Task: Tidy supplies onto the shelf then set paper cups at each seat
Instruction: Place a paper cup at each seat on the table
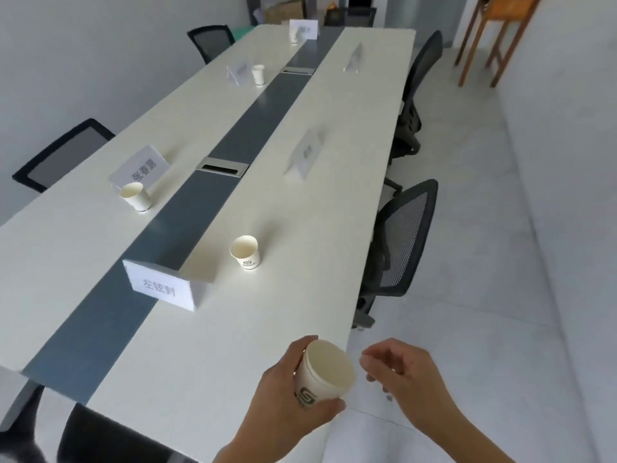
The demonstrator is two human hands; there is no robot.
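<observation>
Cups (245,252) already stood at four seats beyond the left grip (293,392), which clasped another stack (325,372); right grip (397,375) loosely curled, empty, two seats apparently unserved.

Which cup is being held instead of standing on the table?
The nearest cup, gripped by the left hand at the table's near edge; the other four stand on the table.

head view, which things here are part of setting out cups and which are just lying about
Part of the job:
- white paper cup with a dark logo, held in the left hand
- four white paper cups on the long white table
- white folded name cards marking seats, e.g.

Just lying about:
- wooden stand
- cardboard boxes
</observation>
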